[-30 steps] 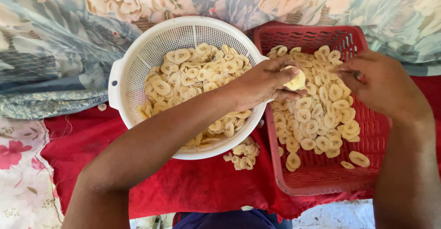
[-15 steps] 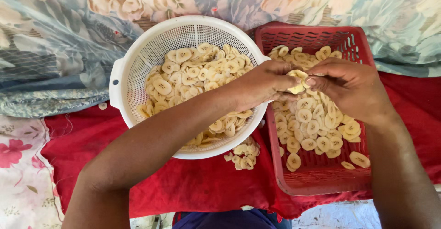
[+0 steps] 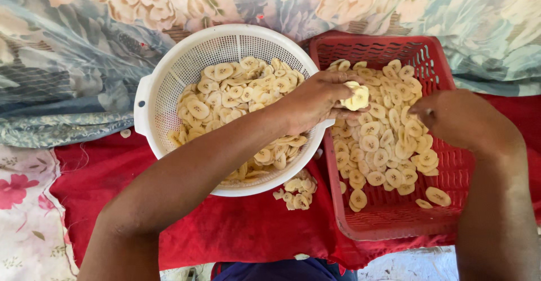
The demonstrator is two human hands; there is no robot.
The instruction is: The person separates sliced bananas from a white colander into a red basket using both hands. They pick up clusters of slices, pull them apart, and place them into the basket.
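Observation:
My left hand reaches over the rim of a white round colander and grips a small stack of pale banana slices above the red basket. The colander holds a heap of banana slices. More slices lie spread over the floor of the red basket. My right hand hovers over the basket's right side, fingers curled, pinching what looks like a single slice at its fingertips.
A few slices lie spilled on the red cloth between colander and basket. A flowered blue-grey fabric covers the far side. A white cloth with pink flowers lies at the left.
My right hand has drawn away to the right from my left hand, which stays over the basket holding the stack of slices.

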